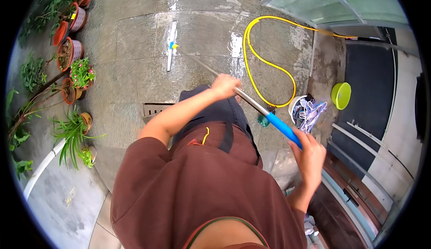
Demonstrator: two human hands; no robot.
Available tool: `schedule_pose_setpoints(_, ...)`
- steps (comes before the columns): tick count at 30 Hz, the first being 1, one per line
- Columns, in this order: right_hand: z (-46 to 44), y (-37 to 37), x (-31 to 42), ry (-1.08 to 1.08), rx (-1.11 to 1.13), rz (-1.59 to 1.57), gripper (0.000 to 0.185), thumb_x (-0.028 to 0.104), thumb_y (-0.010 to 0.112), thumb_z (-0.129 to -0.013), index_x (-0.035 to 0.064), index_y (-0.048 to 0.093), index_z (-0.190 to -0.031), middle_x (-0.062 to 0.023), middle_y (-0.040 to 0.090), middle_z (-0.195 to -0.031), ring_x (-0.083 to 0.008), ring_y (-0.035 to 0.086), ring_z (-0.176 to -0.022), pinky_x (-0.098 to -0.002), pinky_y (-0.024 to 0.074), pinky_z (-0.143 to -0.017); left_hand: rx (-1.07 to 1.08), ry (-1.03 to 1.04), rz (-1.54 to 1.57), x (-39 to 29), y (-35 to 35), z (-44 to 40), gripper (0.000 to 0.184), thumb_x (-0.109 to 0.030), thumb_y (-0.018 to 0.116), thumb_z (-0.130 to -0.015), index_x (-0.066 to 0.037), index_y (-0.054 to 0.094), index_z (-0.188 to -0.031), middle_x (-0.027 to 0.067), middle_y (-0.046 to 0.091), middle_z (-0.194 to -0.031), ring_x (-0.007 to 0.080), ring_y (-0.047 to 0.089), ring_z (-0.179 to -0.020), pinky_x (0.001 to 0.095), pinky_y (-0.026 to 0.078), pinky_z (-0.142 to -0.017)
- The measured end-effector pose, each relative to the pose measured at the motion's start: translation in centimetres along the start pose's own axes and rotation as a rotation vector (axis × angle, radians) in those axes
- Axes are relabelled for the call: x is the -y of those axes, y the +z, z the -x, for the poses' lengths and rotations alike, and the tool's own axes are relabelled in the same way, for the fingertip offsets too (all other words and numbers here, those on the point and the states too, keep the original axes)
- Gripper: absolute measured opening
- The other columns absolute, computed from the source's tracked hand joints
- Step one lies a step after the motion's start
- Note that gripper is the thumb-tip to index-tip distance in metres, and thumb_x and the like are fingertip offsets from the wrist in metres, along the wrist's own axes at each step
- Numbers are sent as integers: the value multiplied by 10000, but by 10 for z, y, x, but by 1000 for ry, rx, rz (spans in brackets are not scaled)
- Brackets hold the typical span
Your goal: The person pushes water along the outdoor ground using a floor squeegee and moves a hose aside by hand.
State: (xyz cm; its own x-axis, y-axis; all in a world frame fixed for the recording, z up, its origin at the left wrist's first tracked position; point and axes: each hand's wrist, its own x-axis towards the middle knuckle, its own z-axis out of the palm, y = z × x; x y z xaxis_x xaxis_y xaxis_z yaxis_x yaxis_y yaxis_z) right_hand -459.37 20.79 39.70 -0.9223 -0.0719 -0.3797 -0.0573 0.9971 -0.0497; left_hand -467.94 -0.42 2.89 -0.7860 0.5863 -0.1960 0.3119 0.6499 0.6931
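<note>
Your squeegee (172,47), its head left of the yellow hose (245,47), left hand (226,86) and right hand (310,153) fingers clamped round its pole (252,101), white tub (292,106) of hangers (313,116) beside the hose, green basin (341,96) farther right, planted pots (77,50) far left.

Potted plants (82,75) left, squeegee (283,128) in the middle, hose (295,86) right, basin (342,97) farther right.

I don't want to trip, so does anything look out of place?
The yellow hose lies loosely looped on the wet grey stone floor, which could catch a foot. Tangled purplish hangers jut from the round white tub.
</note>
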Motion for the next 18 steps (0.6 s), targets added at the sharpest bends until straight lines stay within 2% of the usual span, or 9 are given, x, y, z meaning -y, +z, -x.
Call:
schedule_pose_setpoints(2, 28, -24, -18, 125, 48, -59, 364, 149, 770, -775, 104, 689, -1127, -147, 696, -933, -353, 674, -798, -398, 525, -689, 86, 98, 78, -44, 16, -23, 208, -251, 747, -757, -169, 690, -939, 114, 686, -794, 352, 664, -863, 482, 517, -781)
schedule_pose_setpoints(3, 42, -37, -24, 171, 58, -73, 363, 120, 753, -782, 84, 689, -1137, -166, 697, -955, -364, 675, -803, -400, 525, -705, 146, 129, 118, -71, 22, -36, 275, -213, 765, -696, -174, 686, -957, 114, 685, -799, 353, 666, -861, 472, 524, -758)
schedule_pose_setpoints(4, 57, -45, -31, 217, 67, -89, 363, 90, 736, -788, 65, 690, -1148, -185, 699, -978, -375, 676, -807, -402, 526, -722, 182, 190, 176, -92, 39, -48, 249, -240, 738, -718, -178, 683, -953, 109, 679, -790, 364, 661, -853, 471, 526, -755)
schedule_pose_setpoints(6, 88, -43, -54, 149, -41, -18, 385, 119, 760, -773, 98, 701, -1154, -176, 683, -908, -368, 664, -759, -434, 511, -665, 236, 377, 195, -128, 72, -71, 199, -293, 700, -751, -185, 670, -917, 98, 670, -769, 348, 660, -843, 473, 503, -762)
schedule_pose_setpoints(8, 98, -41, -60, 324, 19, -102, 380, 83, 732, -788, 66, 696, -1166, -209, 687, -914, -372, 676, -786, -419, 522, -709, 266, 506, 41, -157, 68, -85, 167, -336, 667, -780, -192, 652, -862, 67, 665, -743, 312, 668, -817, 460, 475, -772)
schedule_pose_setpoints(10, 103, -35, -65, 505, 85, -148, 350, 33, 683, -811, 8, 688, -1160, -236, 702, -975, -354, 705, -862, -392, 530, -786, 261, 493, -71, -162, 76, -102, 156, -333, 671, -777, -194, 646, -843, 48, 669, -753, 279, 671, -844, 449, 462, -776)
schedule_pose_setpoints(11, 109, -13, -79, 370, -42, -125, 392, 97, 738, -798, 94, 695, -1188, -215, 678, -864, -387, 669, -751, -439, 524, -663, 260, 492, -125, -164, 80, -107, 151, -331, 674, -775, -195, 643, -833, 39, 671, -758, 262, 673, -857, 443, 455, -778)
schedule_pose_setpoints(14, 83, 23, -83, 357, -72, -130, 358, 103, 710, -840, 93, 691, -1197, -202, 696, -905, -366, 685, -773, -424, 530, -684, 165, 405, -197, -135, 84, -127, 133, -306, 664, -783, -187, 656, -841, 30, 678, -807, 242, 666, -908, 440, 468, -776)
schedule_pose_setpoints(18, 17, 95, -81, 373, -171, -274, 356, 184, 709, -869, 119, 680, -1218, -172, 712, -916, -356, 694, -774, -436, 536, -668, 50, 127, -382, -71, 79, -180, 77, -171, 622, -792, -142, 681, -831, 58, 682, -879, 257, 660, -938, 430, 497, -816)
